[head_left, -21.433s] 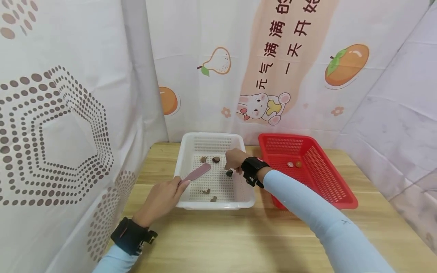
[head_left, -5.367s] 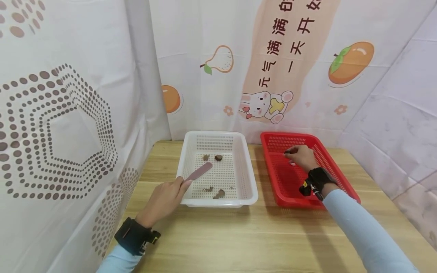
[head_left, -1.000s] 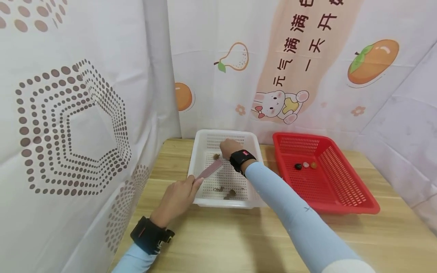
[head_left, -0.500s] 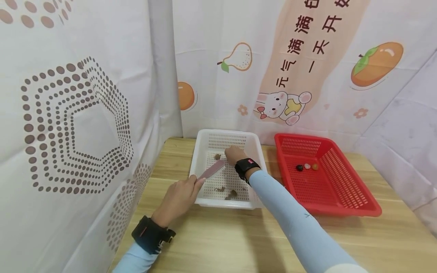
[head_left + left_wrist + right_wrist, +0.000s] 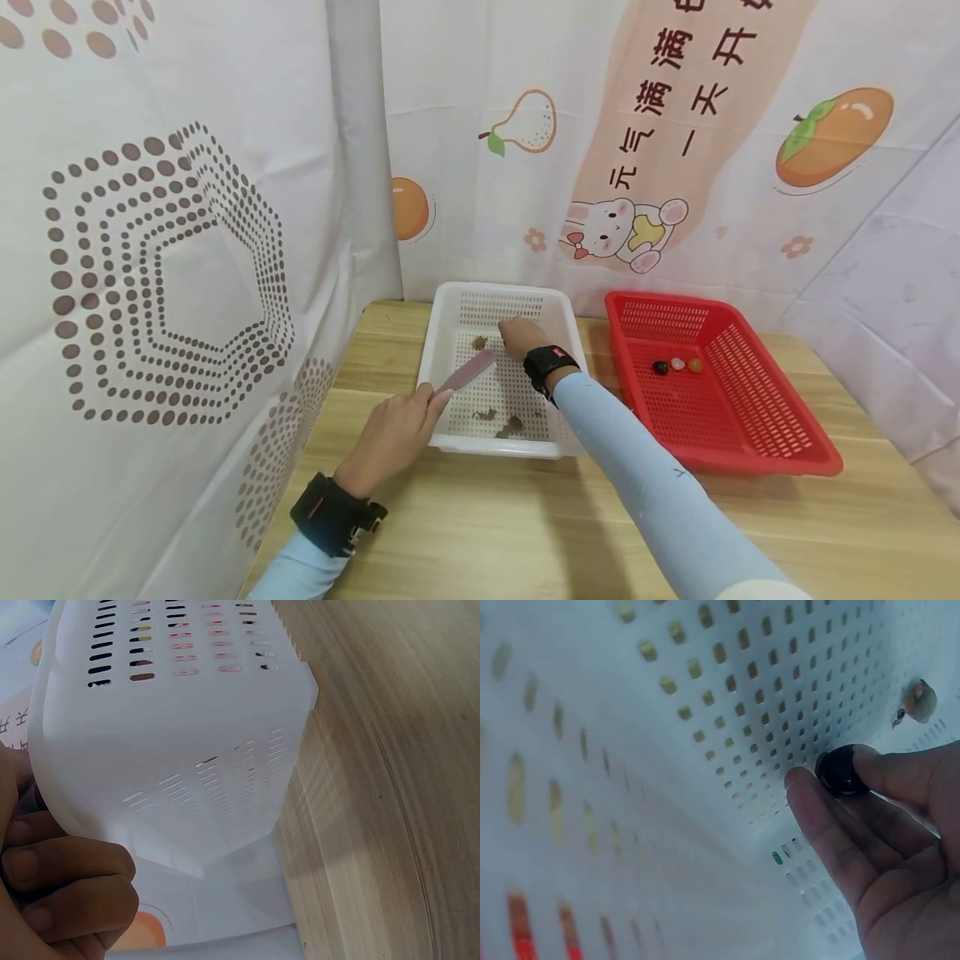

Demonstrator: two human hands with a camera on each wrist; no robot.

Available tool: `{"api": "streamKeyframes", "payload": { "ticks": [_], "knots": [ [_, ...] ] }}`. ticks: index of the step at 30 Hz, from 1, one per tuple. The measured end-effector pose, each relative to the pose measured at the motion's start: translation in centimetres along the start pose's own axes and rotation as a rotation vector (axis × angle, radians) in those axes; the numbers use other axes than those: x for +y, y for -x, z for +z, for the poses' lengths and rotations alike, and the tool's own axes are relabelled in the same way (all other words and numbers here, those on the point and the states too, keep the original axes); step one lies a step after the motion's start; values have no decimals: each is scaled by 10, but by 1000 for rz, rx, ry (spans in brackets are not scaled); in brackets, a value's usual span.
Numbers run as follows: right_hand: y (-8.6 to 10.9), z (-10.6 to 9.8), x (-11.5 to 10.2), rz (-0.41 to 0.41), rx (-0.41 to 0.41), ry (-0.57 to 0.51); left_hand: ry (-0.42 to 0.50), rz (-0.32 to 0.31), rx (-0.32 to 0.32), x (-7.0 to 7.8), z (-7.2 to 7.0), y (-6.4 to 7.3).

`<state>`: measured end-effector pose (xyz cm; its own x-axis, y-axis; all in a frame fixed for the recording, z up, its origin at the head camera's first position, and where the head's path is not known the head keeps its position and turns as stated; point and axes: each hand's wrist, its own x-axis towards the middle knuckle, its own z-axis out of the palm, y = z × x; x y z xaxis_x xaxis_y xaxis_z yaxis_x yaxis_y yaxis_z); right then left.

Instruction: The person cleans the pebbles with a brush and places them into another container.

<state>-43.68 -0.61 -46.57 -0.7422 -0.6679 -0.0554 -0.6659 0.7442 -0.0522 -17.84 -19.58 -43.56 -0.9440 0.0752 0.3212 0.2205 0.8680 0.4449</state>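
Note:
My left hand (image 5: pixel 397 433) grips a mauve spatula (image 5: pixel 468 369) at the near left rim of the white basket (image 5: pixel 427 358), its flat blade reaching over the basket floor. In the left wrist view, curled fingers (image 5: pixel 82 885) show beside the basket's outer wall. Inside the basket, toward its back right, is my right hand (image 5: pixel 522 337). The right wrist view shows it pinching a glossy dark stone (image 5: pixel 840 771) between thumb and fingers. A small brown clump (image 5: pixel 478 342) lies at the back, and others, such as a brown clump (image 5: pixel 510 427), lie near the front.
To the right stands a red basket (image 5: pixel 787 462) holding a black stone (image 5: pixel 660 367), a pale pink stone (image 5: pixel 677 364) and an amber stone (image 5: pixel 695 365). Both baskets rest on a wooden table (image 5: pixel 480 517). Printed curtains (image 5: pixel 465 67) hang behind and at the sides.
The black stone carried by my right hand earlier now lies in the red basket. That hand returned to the white basket, and lately drew slightly rightward with the dark stone. The spatula stays put.

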Motion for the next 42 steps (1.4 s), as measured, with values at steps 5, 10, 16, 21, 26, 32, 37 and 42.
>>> {"api": "streamKeyframes", "payload": {
  "ticks": [5,10,16,21,26,32,37,42],
  "knots": [
    [-2,4,5,-5,4,-60,3,-9,-6,0,0,1],
    [-4,1,4,-16,-4,-51,29,-14,2,-2,1,1],
    [8,-18,5,-39,2,-144,125,-27,8,-9,-1,1],
    [32,-52,2,71,-85,-574,231,-83,14,-16,-7,1],
    [63,-74,4,125,-120,-975,240,-84,41,-17,-13,-1],
    [96,-81,10,90,-125,-1214,239,-66,16,-14,-16,-5],
    [118,-83,6,157,-169,-1709,228,-67,34,-11,-20,-9],
    [137,-85,2,174,-168,-1862,217,-62,51,-5,-25,-15]
  ]
}}
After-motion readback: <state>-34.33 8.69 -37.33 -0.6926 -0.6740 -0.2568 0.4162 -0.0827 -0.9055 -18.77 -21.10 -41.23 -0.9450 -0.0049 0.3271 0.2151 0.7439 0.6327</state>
